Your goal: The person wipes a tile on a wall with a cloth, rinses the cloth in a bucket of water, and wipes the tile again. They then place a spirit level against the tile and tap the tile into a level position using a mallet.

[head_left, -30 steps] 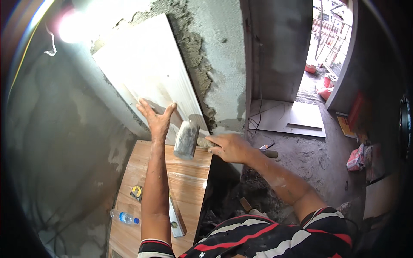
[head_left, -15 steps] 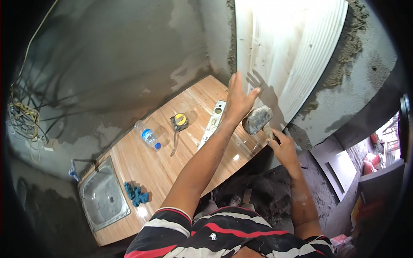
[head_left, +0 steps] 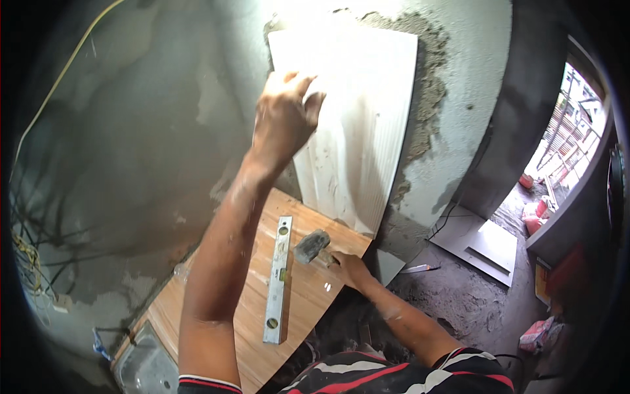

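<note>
A white ribbed panel [head_left: 341, 144] stands against the wall, its lower end at the wood-look countertop [head_left: 315, 295]. My left hand [head_left: 285, 108] is raised in front of the panel's upper left part. Its fingers are bent, with the thumb apart, and nothing shows in them; glare washes out the fingertips, so I cannot tell whether they touch the panel. Low on the right, my right hand [head_left: 354, 269] grips the short handle of a mallet [head_left: 312, 246] with a dark, dusty head, held over the counter. Left of the mallet lies a spirit level [head_left: 278, 279].
A steel sink [head_left: 147, 364] is set in the counter's near left end. Rough mortar [head_left: 430, 98] borders the panel. A pale slab with a slot [head_left: 479, 243] lies on the dusty floor at right, near a doorway [head_left: 564, 144]. Loose cables [head_left: 29, 262] hang on the left wall.
My left hand has risen from the panel's lower part to its upper part. The mallet has moved down from the panel toward the level. The view has tilted upward.
</note>
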`<state>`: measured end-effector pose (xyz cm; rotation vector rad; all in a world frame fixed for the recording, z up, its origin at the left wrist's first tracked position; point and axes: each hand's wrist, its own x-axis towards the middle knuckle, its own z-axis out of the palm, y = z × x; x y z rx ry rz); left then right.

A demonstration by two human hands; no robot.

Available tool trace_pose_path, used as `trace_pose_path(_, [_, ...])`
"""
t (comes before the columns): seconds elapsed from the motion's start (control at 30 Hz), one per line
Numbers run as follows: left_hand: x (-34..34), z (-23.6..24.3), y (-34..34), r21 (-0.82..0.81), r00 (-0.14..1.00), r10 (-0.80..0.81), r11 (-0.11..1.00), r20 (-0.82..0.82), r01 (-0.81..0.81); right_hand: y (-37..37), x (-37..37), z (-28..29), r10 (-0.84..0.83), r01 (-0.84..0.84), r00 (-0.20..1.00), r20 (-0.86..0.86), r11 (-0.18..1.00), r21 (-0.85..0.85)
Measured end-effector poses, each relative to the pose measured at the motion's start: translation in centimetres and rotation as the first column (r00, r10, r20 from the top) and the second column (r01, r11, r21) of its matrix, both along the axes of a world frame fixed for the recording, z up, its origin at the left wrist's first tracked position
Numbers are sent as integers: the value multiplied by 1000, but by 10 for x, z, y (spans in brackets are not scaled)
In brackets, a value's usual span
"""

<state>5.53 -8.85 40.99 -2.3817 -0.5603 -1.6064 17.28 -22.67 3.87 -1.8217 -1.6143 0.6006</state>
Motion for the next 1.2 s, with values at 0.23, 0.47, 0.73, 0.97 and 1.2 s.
trace_pose_path(0.23, [58,46,48,68,994,47,997,-97,-41,-8,0,1,-43,44,999,-21,997,58])
trace_pose_path(0.47, [77,46,58,-19,988,38,999,-152,-42,-17,25,-14,-89,81,994,67,990,114])
trace_pose_path(0.73, [64,37,78,131,996,-58,989,-61,65,-15,9,-4,-60,57,998,29,994,94])
trace_pose_path(0.97, [-70,-55,12,-259,992,-36,966,-124,3,-28,8,-9,-142,141,990,6,986,87])
trace_pose_path(1.2, [-163,-328,-71,-663,726,72,353,-684,-659,-15,-11,-2,-110,108,994,22,992,67])
